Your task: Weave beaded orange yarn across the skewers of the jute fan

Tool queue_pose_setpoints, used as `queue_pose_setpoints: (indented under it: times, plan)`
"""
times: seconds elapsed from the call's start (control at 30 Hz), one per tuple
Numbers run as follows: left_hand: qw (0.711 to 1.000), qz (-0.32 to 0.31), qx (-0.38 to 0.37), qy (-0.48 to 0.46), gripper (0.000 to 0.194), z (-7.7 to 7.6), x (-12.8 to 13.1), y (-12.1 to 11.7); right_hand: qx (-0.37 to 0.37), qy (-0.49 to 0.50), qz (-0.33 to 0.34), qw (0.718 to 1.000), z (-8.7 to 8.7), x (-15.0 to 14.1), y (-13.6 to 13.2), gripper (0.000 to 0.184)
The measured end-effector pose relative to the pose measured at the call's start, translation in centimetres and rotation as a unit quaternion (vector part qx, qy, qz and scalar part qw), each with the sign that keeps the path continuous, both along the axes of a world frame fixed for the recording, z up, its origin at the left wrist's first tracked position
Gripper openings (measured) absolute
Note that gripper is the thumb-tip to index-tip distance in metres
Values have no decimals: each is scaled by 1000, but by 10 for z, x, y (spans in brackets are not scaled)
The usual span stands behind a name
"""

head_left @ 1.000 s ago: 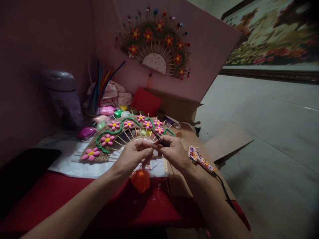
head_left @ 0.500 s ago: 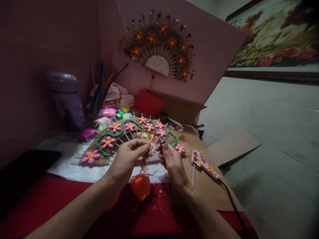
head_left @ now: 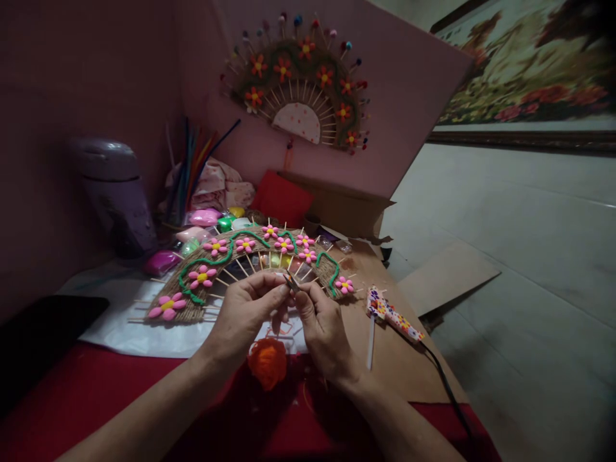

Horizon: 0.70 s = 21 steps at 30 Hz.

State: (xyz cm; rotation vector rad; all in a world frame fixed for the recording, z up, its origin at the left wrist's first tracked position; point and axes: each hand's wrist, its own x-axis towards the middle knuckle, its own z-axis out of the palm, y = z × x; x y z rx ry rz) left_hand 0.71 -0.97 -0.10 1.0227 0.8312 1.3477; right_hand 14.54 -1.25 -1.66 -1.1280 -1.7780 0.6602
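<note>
My left hand (head_left: 253, 313) is closed in a pinch on orange yarn, of which only a tiny bit shows at the fingertips. Small dark scissors (head_left: 291, 282) are gripped in my right hand (head_left: 325, 324), their tips right at the left fingertips. Below the hands sits an orange yarn ball (head_left: 267, 364), with loose strands rising from it. Behind them lies a fan-shaped craft (head_left: 192, 296) of sticks and brown twine, decorated with pink flowers and a wavy green strip. My hands cover part of its lower middle.
A flower-patterned glue gun (head_left: 392, 316) rests on cardboard (head_left: 394, 378) at right, its cord trailing forward. A purple bottle (head_left: 115, 199) stands at left, near colourful clay packets (head_left: 205, 217). A similar finished fan (head_left: 297, 122) hangs on the pink board behind.
The scissors turned from lying across my right hand to pointing at the left fingertips. My hands parted slightly, then came together again. The view shifted a little.
</note>
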Motion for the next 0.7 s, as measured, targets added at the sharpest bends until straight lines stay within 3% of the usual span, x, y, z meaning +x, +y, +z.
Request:
queue_pose_setpoints:
  times: [0.7]
  plan:
    - [994, 15, 76, 74, 12, -2, 1, -4, 117, -51, -56, 990, -4, -1, -3, 23]
